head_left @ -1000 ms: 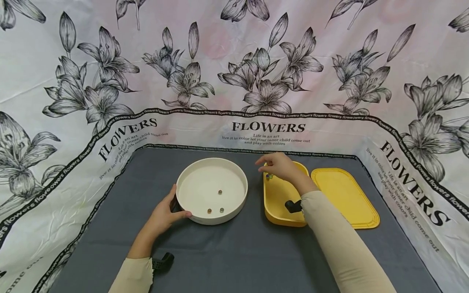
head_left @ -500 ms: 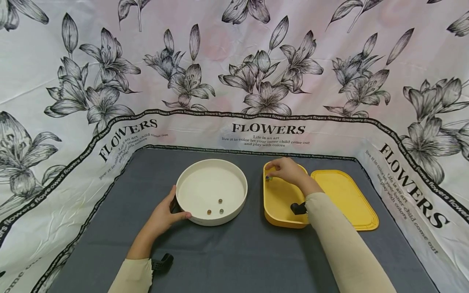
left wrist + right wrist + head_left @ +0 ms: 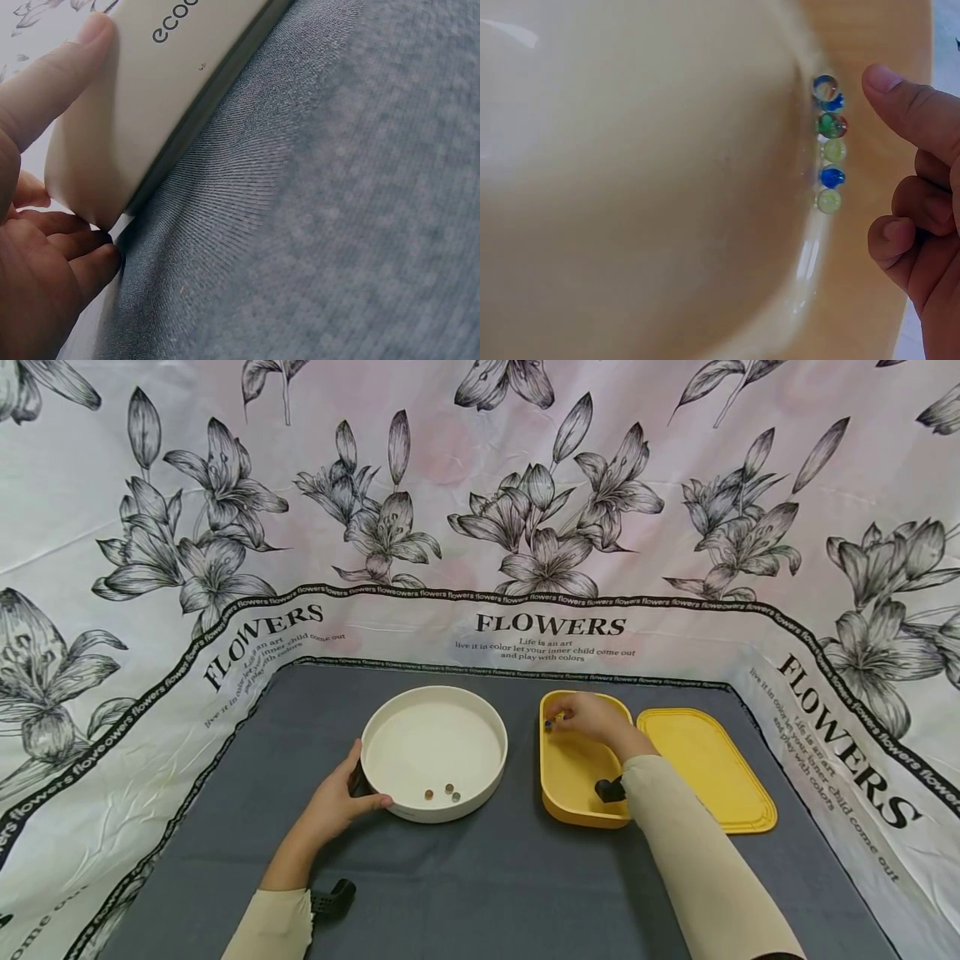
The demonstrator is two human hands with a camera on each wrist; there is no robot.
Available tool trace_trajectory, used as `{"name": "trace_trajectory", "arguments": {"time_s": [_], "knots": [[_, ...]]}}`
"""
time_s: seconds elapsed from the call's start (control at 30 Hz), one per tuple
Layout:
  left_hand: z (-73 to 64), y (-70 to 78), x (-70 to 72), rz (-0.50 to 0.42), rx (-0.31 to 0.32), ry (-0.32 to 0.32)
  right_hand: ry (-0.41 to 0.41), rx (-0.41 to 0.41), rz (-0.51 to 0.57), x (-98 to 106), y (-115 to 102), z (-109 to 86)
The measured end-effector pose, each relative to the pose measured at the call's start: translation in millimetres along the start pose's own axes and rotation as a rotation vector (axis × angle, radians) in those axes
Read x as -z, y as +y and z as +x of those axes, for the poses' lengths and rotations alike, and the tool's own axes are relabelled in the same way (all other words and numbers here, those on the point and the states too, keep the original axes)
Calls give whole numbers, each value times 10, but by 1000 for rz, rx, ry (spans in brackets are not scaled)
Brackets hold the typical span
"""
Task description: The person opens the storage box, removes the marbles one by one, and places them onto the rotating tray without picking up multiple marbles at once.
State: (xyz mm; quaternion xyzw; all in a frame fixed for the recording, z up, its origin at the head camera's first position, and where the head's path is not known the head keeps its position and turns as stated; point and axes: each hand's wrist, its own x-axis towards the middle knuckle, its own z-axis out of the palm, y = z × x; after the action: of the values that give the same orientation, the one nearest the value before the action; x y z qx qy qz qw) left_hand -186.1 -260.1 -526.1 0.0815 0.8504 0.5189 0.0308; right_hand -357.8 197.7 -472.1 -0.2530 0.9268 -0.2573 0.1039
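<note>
My left hand (image 3: pixel 335 808) grips the left side of a round white dish (image 3: pixel 408 727); in the left wrist view its thumb (image 3: pixel 71 71) lies along the outer wall and its fingertips touch the lower edge. Three small marbles (image 3: pixel 428 794) sit inside the dish toward the front. Inside a yellow box (image 3: pixel 573 768), my right hand (image 3: pixel 596 718) reaches to the far left corner. The right wrist view shows several glass marbles (image 3: pixel 832 177), blue, green and pale yellow, lined along the inner edge. My right thumb is extended beside them, other fingers loosely bent, with nothing visibly held.
A yellow lid (image 3: pixel 705 768) lies flat just right of the box. Grey cloth (image 3: pixel 465 893) covers the table. Behind hangs a white curtain (image 3: pixel 420 635) printed with flowers. Both wrists wear black mounts (image 3: pixel 333 900).
My right hand has lowered into the yellow box, toward the marbles at its far left. One marble in the dish has rolled forward to the others. The left hand stays put.
</note>
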Motion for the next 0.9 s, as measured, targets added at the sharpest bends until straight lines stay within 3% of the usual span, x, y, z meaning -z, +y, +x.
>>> {"name": "trace_trajectory", "arguments": {"time_s": [0.9], "knots": [[8,-20,-8,27,20,0,-34,-29,-33,-49,32,35]]}}
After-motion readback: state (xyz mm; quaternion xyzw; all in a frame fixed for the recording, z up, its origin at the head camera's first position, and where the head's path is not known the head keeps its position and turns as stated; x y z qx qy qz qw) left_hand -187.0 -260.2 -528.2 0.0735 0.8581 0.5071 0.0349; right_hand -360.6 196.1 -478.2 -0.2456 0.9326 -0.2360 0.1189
